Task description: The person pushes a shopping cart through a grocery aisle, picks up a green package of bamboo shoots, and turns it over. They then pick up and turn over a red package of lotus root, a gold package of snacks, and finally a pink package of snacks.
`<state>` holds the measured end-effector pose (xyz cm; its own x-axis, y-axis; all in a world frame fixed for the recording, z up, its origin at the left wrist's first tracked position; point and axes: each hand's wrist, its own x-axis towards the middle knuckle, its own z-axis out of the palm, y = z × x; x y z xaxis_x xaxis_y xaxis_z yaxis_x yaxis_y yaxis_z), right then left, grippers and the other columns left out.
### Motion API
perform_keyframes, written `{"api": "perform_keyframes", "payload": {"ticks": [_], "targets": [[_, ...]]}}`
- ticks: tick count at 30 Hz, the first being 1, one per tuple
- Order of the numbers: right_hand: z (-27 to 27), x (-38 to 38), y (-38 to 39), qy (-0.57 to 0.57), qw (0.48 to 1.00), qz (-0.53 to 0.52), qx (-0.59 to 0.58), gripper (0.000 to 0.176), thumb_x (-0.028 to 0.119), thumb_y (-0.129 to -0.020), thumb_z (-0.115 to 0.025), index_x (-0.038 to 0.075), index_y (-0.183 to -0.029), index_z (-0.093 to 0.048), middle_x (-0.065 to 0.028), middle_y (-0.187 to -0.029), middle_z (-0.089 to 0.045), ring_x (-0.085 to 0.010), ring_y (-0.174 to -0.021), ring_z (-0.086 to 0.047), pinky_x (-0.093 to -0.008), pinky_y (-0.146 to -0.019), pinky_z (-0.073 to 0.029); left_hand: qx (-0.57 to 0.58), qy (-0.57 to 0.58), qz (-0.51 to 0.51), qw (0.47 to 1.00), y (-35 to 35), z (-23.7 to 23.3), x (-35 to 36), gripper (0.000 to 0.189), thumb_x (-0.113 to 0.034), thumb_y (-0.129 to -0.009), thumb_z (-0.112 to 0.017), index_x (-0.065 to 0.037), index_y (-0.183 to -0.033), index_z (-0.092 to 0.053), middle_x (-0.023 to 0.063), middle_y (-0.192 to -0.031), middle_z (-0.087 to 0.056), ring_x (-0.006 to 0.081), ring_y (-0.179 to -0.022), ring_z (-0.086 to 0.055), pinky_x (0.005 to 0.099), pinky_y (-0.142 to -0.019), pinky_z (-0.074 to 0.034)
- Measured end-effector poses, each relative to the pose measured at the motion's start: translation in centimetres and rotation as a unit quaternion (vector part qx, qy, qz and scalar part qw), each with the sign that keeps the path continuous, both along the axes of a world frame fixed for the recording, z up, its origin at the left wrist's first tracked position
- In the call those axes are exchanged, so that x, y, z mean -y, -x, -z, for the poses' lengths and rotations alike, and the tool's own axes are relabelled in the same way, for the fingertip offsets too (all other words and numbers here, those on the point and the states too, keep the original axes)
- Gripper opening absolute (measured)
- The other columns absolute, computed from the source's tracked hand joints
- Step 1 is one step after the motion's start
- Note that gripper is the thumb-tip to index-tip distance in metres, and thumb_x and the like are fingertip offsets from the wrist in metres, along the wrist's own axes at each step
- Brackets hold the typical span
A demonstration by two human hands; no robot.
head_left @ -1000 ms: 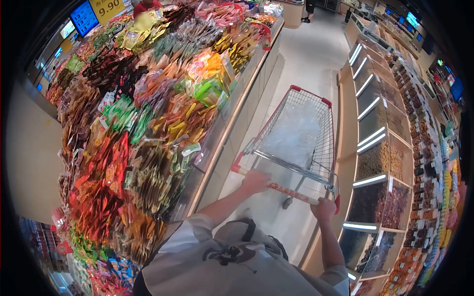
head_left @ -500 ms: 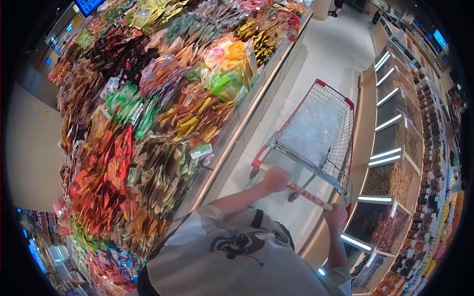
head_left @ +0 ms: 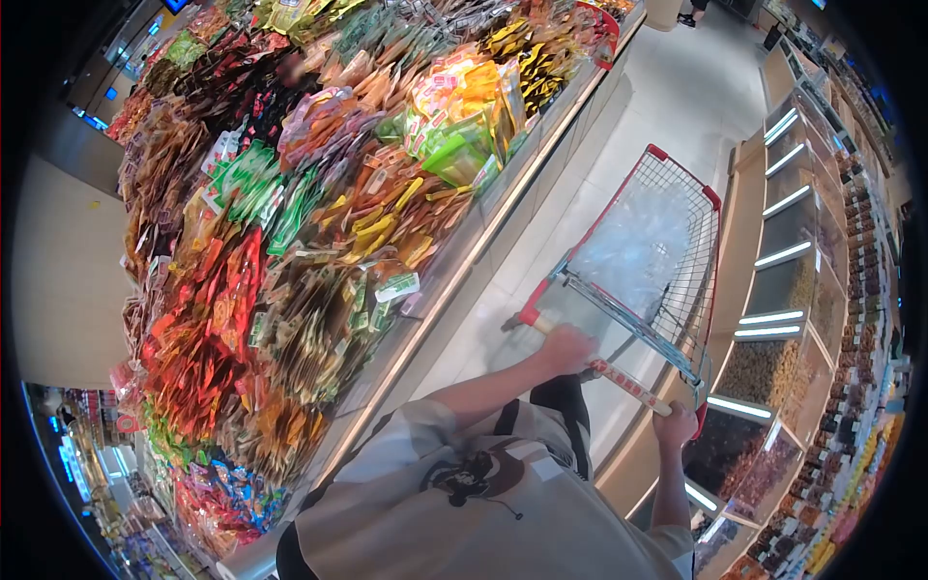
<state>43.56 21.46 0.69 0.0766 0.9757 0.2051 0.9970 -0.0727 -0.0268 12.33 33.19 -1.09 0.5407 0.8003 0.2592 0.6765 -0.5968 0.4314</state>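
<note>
Both my hands are on the handle bar of a shopping cart (head_left: 628,385), a wire basket with red corners. My left hand (head_left: 568,350) is wrapped round the bar's left part. Toward its right end, my right hand (head_left: 675,425) grips the same bar. Inside the cart lies a heap of clear plastic (head_left: 633,242); what it contains, if anything, cannot be made out. Beside my left arm, a broad display of packaged snacks (head_left: 309,242) in many colours fills a long counter.
On the right, lit bins of loose dry goods (head_left: 754,372) line the aisle, with shelves of jars or tubs (head_left: 855,338) beyond. The snack counter's edge (head_left: 464,266) runs along the left. Pale floor (head_left: 667,87) stretches ahead; a person's legs (head_left: 693,14) show far off.
The cart, with both my hands on its handle, has shifted to the right in view. One of my legs now shows below the handle. My grip looks the same.
</note>
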Motion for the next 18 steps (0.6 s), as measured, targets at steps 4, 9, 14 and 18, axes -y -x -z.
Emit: {"api": "perform_keyframes", "payload": {"ticks": [4, 9, 14, 18], "targets": [[0.2, -1.6, -1.5, -0.016, 1.000, -0.011, -0.010, 0.025, 0.028, -0.061, -0.067, 0.011, -0.054, -0.050, -0.0098, -0.055, -0.053, -0.0317, -0.053, -0.055, -0.0408, -0.049, -0.042, -0.043, 0.048, -0.002, 0.998, -1.4, 0.6, -1.4, 0.022, -0.024, -0.057, -0.070, -0.013, -0.072, -0.058, 0.0043, -0.063, -0.058, 0.0241, -0.061, -0.061, 0.0379, -0.055, -0.047], [0.3, -4.2, -5.1, -0.031, 0.999, -0.033, -0.021, 0.025, 0.025, -0.060, -0.067, 0.011, -0.053, -0.049, -0.0096, -0.055, -0.053, -0.0315, -0.054, -0.055, -0.0410, -0.052, -0.041, -0.104, 0.107, -0.016, 0.989, -4.5, -0.8, -3.1, 0.028, -0.027, -0.060, -0.072, -0.013, -0.081, -0.062, 0.0064, -0.066, -0.060, 0.0261, -0.064, -0.062, 0.0397, -0.057, -0.048], [-0.1, -7.3, -8.6, -0.022, 0.998, -0.034, -0.053, 0.021, 0.023, -0.056, -0.066, 0.009, -0.052, -0.051, -0.0097, -0.055, -0.053, -0.0309, -0.053, -0.054, -0.0407, -0.052, -0.040, -0.155, 0.164, 0.007, 0.974, -7.7, -1.5, -5.8, 0.030, -0.033, -0.066, -0.067, -0.011, -0.086, -0.063, 0.0103, -0.067, -0.062, 0.0299, -0.067, -0.063, 0.0445, -0.060, -0.049], [-1.0, -10.0, -11.0, -0.031, 0.997, -0.012, -0.067, 0.018, 0.022, -0.051, -0.066, 0.009, -0.051, -0.054, -0.0094, -0.053, -0.053, -0.0296, -0.053, -0.055, -0.0400, -0.051, -0.041, -0.225, 0.185, 0.001, 0.957, -10.6, -2.5, -8.6, 0.029, -0.034, -0.069, -0.063, -0.012, -0.087, -0.064, 0.0121, -0.068, -0.063, 0.0308, -0.068, -0.064, 0.0457, -0.059, -0.048]]}}
